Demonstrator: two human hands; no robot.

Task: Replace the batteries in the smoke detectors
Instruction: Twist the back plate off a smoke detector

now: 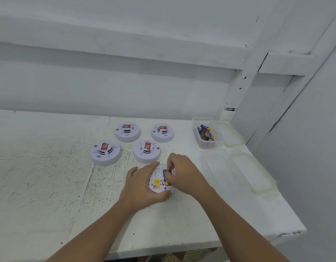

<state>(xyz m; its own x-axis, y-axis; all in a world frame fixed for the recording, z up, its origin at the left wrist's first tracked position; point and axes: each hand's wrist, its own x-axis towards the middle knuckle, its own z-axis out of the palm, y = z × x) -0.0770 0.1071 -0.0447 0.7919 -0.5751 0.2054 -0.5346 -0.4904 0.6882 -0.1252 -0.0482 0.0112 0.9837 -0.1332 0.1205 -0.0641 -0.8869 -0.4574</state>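
Four smoke detectors (pixel 106 152) on the counter (pixel 50 176) look pending; the left grip (pixel 142 186) holds the overturned fifth detector (pixel 157 184), while the right grip (pixel 184 176) pinches its battery (pixel 166 176).

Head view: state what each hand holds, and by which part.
Left hand grips the overturned smoke detector by its rim. Right hand pinches the seated battery at its far end.

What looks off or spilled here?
Nothing spilled or askew. Four detectors sit upright, a fifth detector lies flipped in the left hand, batteries are in their tub. Only the table paint is worn and speckled.
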